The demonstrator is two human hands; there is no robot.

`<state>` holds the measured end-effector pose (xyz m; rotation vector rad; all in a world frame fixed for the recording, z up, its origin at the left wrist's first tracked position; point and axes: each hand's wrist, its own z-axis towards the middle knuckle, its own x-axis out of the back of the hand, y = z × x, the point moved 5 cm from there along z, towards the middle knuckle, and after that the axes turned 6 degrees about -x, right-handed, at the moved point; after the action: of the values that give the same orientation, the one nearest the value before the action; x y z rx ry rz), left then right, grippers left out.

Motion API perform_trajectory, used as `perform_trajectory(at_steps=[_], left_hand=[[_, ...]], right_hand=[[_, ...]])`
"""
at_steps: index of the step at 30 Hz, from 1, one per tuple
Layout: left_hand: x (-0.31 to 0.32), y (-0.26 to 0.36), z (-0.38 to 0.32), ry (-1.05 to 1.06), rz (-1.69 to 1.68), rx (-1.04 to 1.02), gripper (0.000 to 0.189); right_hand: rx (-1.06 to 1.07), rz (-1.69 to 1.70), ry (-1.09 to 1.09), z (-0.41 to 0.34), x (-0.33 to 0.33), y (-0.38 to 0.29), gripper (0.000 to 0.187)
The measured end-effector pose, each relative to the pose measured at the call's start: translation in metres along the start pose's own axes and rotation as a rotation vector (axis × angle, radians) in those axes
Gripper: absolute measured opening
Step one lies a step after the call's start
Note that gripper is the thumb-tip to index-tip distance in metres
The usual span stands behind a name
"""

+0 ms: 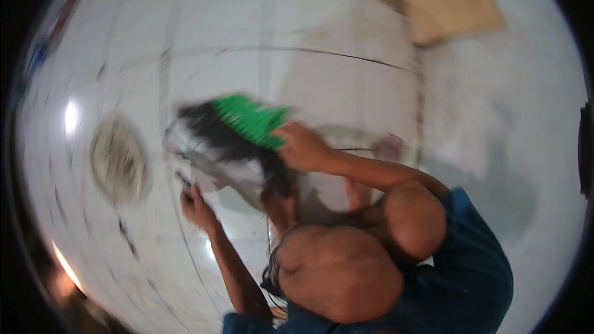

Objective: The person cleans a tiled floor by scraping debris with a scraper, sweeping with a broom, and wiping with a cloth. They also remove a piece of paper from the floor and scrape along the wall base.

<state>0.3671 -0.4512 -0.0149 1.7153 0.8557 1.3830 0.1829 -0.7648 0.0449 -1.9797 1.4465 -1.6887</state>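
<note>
My right hand (301, 146) grips the edge of a green plastic broom head (248, 120), whose dark bristles (222, 137) spread towards the lower left over the white tiled floor. The image is blurred by motion there. To the lower left, my left hand (197, 208) is closed around a small dark thin object (182, 177) that points up and left; its kind cannot be told. My bare knees and feet are just below and between the hands, and part of the bristles reaches down close to one foot.
A round, pale shallow container or mat (119, 162), blurred, lies on the floor at left. A tan flat board or piece of cardboard (450, 4) lies at the upper right. A small reddish blurred thing (389, 147) is beyond my right forearm. Dark marks streak the tiles (222, 14).
</note>
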Motion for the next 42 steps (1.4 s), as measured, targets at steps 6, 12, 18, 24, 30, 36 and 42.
perform_trajectory(at_steps=[6, 12, 18, 24, 30, 36, 42], left_hand=[[-0.177, 0.198, -0.133, -0.784, -0.41, -0.033, 0.035], [-0.258, 0.254, -0.195, -1.443, -0.011, -0.468, 0.051], [-0.293, 0.28, -0.175, -1.474, 0.364, -0.95, 0.051], [-0.359, 0.294, -0.201, -1.64, 0.789, -1.215, 0.051], [-0.433, 0.269, -0.214, -1.436, 0.888, -1.23, 0.064], [-0.483, 0.205, -0.277, -0.979, 0.747, -1.406, 0.078], [-0.474, 0.21, -0.265, -0.984, 0.738, -1.235, 0.076]], right_hand=[[-0.114, 0.641, 0.127, -0.044, 0.062, 0.007, 0.054], [-0.319, 0.584, 0.706, -0.128, 0.129, 0.097, 0.038], [-0.952, 0.0, 0.646, -0.249, 0.131, 0.207, 0.042], [-0.955, 0.051, 0.701, -0.211, 0.192, 0.289, 0.044], [-0.936, 0.057, 0.589, -0.227, 0.173, 0.256, 0.043], [-0.872, 0.0, 0.715, -0.186, 0.223, 0.303, 0.043], [-0.954, -0.056, 0.471, -0.213, 0.186, 0.266, 0.041]])
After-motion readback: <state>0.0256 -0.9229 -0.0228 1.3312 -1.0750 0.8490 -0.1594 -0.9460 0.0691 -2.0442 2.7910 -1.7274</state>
